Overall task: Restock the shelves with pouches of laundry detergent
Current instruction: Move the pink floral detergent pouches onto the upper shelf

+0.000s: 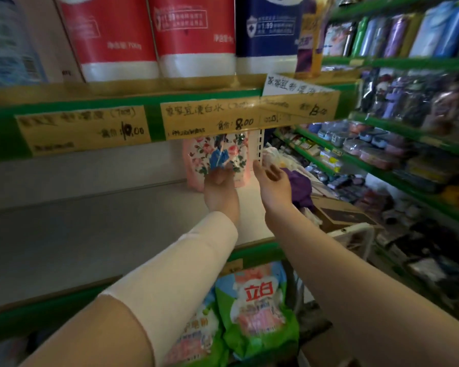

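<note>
While the floral pouch (217,152) stands upright, left hand (219,189) meets its base, grip unclear; right hand (272,184) spread beside.

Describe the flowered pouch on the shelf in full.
The pouch is glossy soft plastic, pale pink with printed roses, leaves and a blue patch. It stands upright at the back right of the pale shelf, beside the slotted post, its top hidden behind price labels. The left hand touches its lower front.
</note>
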`<action>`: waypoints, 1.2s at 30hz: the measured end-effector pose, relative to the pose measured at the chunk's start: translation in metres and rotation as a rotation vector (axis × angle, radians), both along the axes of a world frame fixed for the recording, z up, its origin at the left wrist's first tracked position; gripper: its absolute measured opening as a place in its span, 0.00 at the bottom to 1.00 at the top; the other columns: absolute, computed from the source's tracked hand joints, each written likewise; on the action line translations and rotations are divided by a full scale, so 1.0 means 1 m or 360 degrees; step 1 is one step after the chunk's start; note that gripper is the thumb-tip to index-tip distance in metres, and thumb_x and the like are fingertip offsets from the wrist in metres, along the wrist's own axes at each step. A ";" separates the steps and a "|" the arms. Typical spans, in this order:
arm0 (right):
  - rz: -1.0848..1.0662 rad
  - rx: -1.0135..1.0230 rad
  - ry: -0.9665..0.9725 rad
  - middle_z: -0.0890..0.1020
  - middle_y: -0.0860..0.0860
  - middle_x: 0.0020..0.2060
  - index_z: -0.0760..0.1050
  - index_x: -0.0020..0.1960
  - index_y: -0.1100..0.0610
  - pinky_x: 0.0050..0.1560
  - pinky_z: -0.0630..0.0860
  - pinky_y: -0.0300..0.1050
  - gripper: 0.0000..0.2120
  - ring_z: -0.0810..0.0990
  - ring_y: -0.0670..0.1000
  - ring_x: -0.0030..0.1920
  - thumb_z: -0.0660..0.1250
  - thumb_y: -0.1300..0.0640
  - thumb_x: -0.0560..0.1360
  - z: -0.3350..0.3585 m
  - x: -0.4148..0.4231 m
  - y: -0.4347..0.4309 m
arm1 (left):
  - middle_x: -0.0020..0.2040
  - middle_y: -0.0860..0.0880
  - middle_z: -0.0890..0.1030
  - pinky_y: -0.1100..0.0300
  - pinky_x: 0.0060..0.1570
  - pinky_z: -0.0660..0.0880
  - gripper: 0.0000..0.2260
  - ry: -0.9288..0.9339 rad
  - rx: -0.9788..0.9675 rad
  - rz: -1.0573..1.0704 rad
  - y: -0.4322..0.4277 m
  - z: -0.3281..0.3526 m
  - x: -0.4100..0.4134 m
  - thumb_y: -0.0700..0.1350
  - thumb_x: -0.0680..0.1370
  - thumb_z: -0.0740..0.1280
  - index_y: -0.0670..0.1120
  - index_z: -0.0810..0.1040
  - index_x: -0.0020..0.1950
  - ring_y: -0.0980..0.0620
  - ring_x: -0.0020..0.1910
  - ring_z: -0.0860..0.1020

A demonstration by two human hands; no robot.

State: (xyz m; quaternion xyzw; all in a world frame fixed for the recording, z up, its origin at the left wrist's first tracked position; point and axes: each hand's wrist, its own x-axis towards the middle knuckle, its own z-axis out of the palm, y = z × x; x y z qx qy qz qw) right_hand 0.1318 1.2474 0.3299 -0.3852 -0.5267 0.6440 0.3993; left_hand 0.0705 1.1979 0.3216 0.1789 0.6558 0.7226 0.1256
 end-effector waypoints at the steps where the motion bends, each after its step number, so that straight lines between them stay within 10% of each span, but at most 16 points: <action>1: 0.0030 -0.0016 0.0015 0.73 0.51 0.64 0.65 0.70 0.57 0.65 0.67 0.45 0.29 0.72 0.51 0.64 0.68 0.48 0.74 -0.001 0.011 -0.006 | 0.59 0.40 0.79 0.46 0.63 0.72 0.16 -0.0017 -0.0011 -0.0097 -0.004 -0.004 0.009 0.50 0.80 0.60 0.39 0.76 0.59 0.42 0.60 0.76; 13: -0.0293 -0.0170 0.0072 0.77 0.50 0.60 0.69 0.68 0.56 0.57 0.73 0.43 0.22 0.75 0.50 0.61 0.65 0.49 0.76 -0.034 0.145 -0.065 | 0.62 0.48 0.77 0.65 0.57 0.68 0.16 -0.0353 -0.0019 -0.0671 -0.047 -0.040 0.147 0.49 0.80 0.62 0.45 0.73 0.65 0.53 0.59 0.74; 27: -0.1153 -0.0389 0.0109 0.75 0.54 0.64 0.68 0.68 0.58 0.47 0.71 0.36 0.22 0.73 0.51 0.60 0.64 0.52 0.77 -0.114 0.396 -0.145 | 0.61 0.48 0.76 0.52 0.65 0.70 0.16 -0.0684 -0.0383 -0.1405 -0.106 -0.118 0.395 0.51 0.79 0.63 0.46 0.73 0.64 0.51 0.60 0.74; 36: -0.1811 -0.0576 0.0156 0.77 0.52 0.55 0.68 0.68 0.60 0.46 0.70 0.35 0.21 0.74 0.48 0.53 0.63 0.54 0.78 -0.178 0.543 -0.247 | 0.61 0.48 0.75 0.61 0.58 0.65 0.17 -0.0763 -0.0693 -0.2011 -0.179 -0.160 0.539 0.49 0.80 0.62 0.43 0.70 0.66 0.54 0.60 0.72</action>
